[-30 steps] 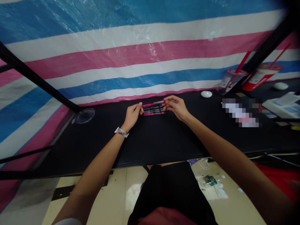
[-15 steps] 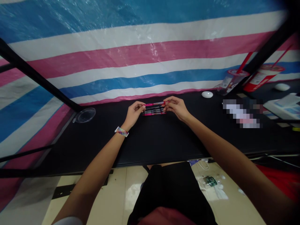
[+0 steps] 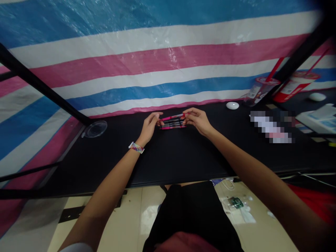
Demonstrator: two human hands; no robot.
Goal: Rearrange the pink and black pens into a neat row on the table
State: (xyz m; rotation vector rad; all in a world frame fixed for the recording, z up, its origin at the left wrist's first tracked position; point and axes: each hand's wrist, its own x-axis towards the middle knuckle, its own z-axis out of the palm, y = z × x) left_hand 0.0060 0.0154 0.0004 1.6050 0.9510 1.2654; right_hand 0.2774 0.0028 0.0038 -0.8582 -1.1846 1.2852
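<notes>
pens [image 3: 172, 124] lie rowed near the back edge of the table [image 3: 181, 157], broad surface stretching to its front edge. right hand [image 3: 198, 121], half-curled, pinches the top pen's [image 3: 172, 117] right end. left hand [image 3: 149, 126] curls loosely at the left ends, grip unclear.

Striped sheeting [image 3: 157, 63] behind a clear round lid [image 3: 96, 129], white oval object [image 3: 232, 105] and red-strawed cup [image 3: 258, 92].

Head camera — forward, downward.
</notes>
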